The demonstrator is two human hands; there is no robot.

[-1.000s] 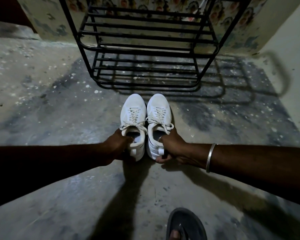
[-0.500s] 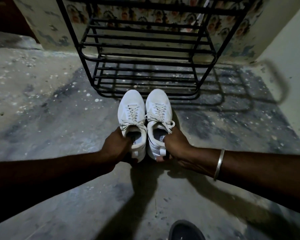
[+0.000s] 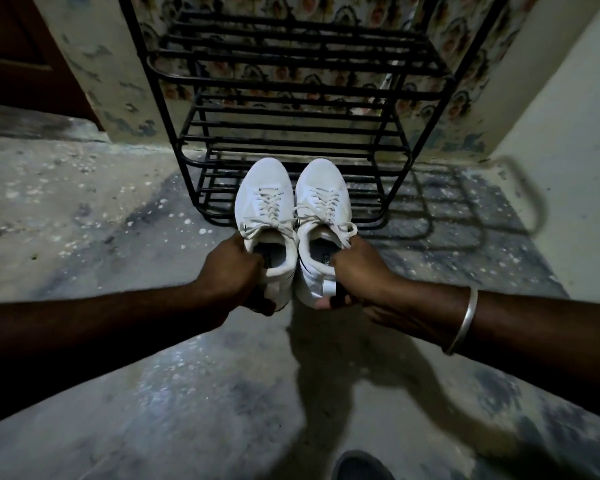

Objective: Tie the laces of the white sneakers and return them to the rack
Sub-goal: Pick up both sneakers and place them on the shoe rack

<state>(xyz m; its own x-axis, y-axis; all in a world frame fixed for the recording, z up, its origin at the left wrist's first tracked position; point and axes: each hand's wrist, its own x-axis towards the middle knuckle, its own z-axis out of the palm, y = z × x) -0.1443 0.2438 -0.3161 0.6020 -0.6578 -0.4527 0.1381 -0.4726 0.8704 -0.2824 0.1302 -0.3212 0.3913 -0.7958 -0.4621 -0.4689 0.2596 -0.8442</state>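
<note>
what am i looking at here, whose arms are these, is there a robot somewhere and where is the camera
There is no machine here. A person works with bare hands, filmed by one wide-angle camera on their head that looks forward and down. The left hand grips the heel of one white sneaker. The right hand, with a metal bangle on that wrist, grips the other sneaker. Both laces look tied. The toes point at a black metal rack standing on the stained concrete floor.

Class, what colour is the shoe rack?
Black; the rack shows best in the head view.
</note>
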